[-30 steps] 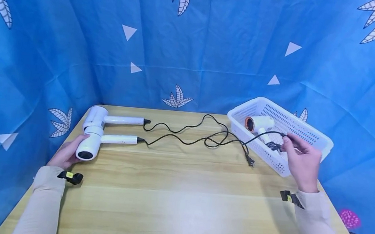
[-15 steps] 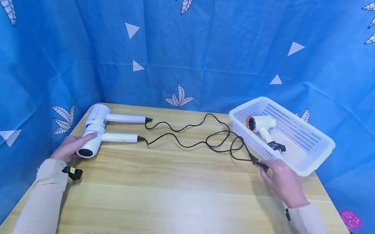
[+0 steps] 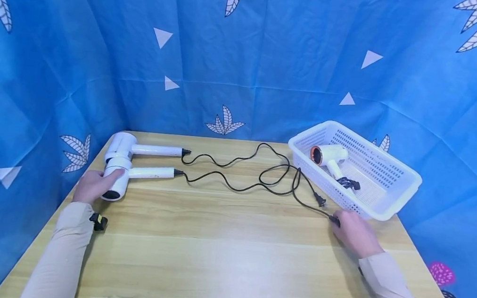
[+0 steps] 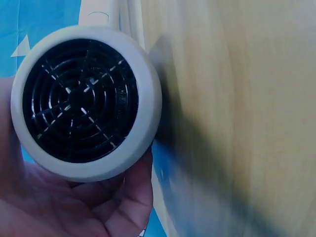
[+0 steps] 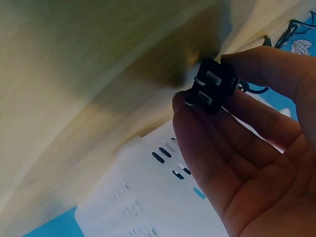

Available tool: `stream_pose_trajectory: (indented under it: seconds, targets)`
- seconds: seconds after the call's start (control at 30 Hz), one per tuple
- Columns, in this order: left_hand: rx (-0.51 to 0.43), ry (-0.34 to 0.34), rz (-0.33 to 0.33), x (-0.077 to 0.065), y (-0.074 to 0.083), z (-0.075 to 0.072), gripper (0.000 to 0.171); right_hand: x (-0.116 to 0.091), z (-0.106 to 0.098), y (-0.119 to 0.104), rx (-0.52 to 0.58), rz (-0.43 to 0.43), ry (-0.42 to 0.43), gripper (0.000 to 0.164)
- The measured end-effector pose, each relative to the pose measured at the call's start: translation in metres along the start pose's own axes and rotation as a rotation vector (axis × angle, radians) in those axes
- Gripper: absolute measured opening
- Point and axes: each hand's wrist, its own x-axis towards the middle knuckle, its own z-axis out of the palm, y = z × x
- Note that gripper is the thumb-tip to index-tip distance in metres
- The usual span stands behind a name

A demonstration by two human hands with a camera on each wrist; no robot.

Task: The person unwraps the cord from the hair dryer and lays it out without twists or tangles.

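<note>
At the table's left side my left hand (image 3: 92, 187) grips the body of a white hair dryer (image 3: 151, 173), thumb on top. The left wrist view shows this dryer's round black grille (image 4: 81, 101) with the fingers curled beneath it. A second white hair dryer (image 3: 157, 150) lies just behind, parallel, handle pointing right. Beside the basket's near side, low over the table, my right hand (image 3: 355, 231) pinches a black two-prong plug (image 5: 215, 85) between thumb and fingers. Its black cord runs left. Another plug (image 3: 320, 201) lies on the wood close by.
A white perforated basket (image 3: 400, 198) stands at the right rear, set at an angle. Inside lies a white hair dryer (image 3: 333, 153) with a copper-coloured rim and a bundled black cord (image 3: 348, 183). Two loosely crossing cords (image 3: 275, 183) span the table's rear middle. Blue curtains hang behind.
My right hand has come down from above the basket to the table at its near side, bringing the plug and cord along. The left hand keeps its hold on the near hair dryer.
</note>
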Motion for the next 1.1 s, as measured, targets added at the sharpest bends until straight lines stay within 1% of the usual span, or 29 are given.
stream_pose_trajectory:
  seconds: [0.17,0.33,0.5,0.6,0.83,0.93,1.03,1.1]
  targets:
    - [-0.001,-0.024,-0.017,0.000,0.002,0.000,0.106,0.000,-0.002,0.005,0.032,0.036,-0.037,0.006]
    - [0.008,-0.032,-0.016,0.002,0.003,-0.001,0.108,0.000,-0.006,0.007,0.006,0.034,-0.029,0.009]
    - [0.008,-0.044,-0.004,0.003,0.003,0.000,0.110,0.000,-0.007,0.006,-0.018,0.052,-0.054,0.008]
    - [0.008,-0.045,0.009,0.002,0.003,0.001,0.111,-0.001,-0.007,0.005,-0.016,0.058,-0.065,0.010]
    - [0.002,-0.050,0.017,-0.001,0.003,-0.001,0.114,-0.004,-0.006,0.002,-0.032,0.054,-0.066,0.022]
    - [0.013,-0.028,0.023,-0.005,0.006,-0.003,0.115,-0.006,-0.006,-0.001,-0.040,0.047,-0.065,0.024]
    - [0.049,0.049,0.066,-0.009,0.011,-0.003,0.113,-0.007,-0.007,-0.002,-0.049,0.038,-0.060,0.021]
    - [0.060,0.116,0.100,-0.013,0.017,-0.003,0.113,-0.007,-0.007,-0.003,-0.054,0.029,-0.054,0.020]
